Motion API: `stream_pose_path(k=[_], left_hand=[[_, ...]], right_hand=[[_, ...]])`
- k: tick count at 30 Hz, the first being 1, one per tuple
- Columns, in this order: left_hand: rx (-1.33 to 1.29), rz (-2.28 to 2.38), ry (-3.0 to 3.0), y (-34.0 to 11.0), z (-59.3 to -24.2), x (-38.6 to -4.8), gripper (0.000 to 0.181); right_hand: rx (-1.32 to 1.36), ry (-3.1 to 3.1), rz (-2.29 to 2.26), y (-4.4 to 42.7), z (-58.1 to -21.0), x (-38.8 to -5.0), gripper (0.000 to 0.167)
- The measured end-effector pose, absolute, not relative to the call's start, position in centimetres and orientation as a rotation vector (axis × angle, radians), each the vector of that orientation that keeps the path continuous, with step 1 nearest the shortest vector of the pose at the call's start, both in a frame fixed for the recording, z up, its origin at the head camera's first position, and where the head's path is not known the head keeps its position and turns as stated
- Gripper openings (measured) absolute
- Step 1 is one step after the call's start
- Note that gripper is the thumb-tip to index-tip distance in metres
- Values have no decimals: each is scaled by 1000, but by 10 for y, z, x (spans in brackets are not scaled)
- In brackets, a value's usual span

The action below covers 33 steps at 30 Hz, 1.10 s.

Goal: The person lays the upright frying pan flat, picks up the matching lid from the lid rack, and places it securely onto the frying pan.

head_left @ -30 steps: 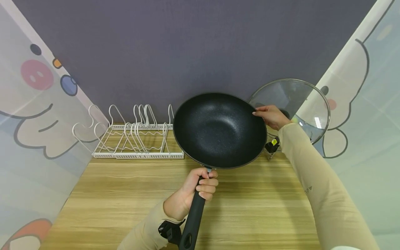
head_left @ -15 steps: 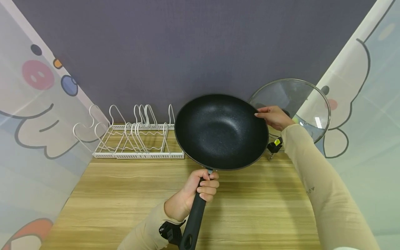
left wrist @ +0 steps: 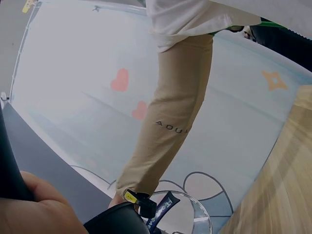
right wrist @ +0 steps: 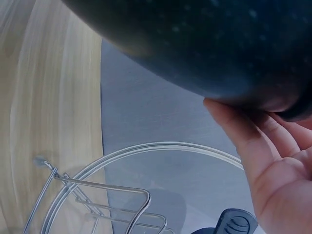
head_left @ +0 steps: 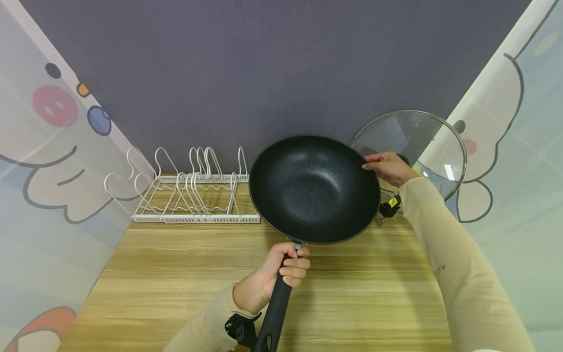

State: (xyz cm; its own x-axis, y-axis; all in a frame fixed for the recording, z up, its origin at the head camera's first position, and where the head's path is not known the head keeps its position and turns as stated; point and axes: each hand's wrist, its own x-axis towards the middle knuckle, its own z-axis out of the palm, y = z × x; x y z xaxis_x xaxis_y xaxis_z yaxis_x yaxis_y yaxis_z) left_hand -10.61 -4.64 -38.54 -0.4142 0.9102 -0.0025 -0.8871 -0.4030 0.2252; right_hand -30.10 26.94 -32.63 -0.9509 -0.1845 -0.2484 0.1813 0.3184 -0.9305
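Note:
A black wok (head_left: 314, 189) is held above the table, its dark inside facing the head camera. The left hand (head_left: 278, 274) grips its black handle (head_left: 275, 313) close to the pan. At the wok's right rim the right hand (head_left: 390, 167) pinches the edge, thumb inside and the other fingers beneath. In the right wrist view, fingertips (right wrist: 219, 108) touch the underside of the wok (right wrist: 195, 44). The left wrist view shows part of the left hand (left wrist: 39, 209) at the lower left.
A white wire rack (head_left: 198, 219) stands on the wooden table (head_left: 176, 264) at the left. Behind the right hand, a glass lid (head_left: 422, 132) leans in a metal wire stand (right wrist: 102, 185). A grey wall (head_left: 281, 63) rises at the back, with printed cloth panels at both sides.
The wok has shifted slightly right and toward the person, and both hands have moved with it, keeping their holds. The rack and lid stay in place.

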Motion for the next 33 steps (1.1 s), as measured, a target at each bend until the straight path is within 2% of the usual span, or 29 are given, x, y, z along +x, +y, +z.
stream_pose_path(k=[8,15,33], left_hand=[[175,1986,255,-47,-389,-106,20],[173,1979,260,-47,-392,-105,20],[3,1967,357,-45,-393,-99,32]], right_hand=[[-35,2257,-1732,270,-327,-299,56],[-66,2319,-1736,270,-333,-298,47],[-104,2354,-1634,282,-348,-295,50]])
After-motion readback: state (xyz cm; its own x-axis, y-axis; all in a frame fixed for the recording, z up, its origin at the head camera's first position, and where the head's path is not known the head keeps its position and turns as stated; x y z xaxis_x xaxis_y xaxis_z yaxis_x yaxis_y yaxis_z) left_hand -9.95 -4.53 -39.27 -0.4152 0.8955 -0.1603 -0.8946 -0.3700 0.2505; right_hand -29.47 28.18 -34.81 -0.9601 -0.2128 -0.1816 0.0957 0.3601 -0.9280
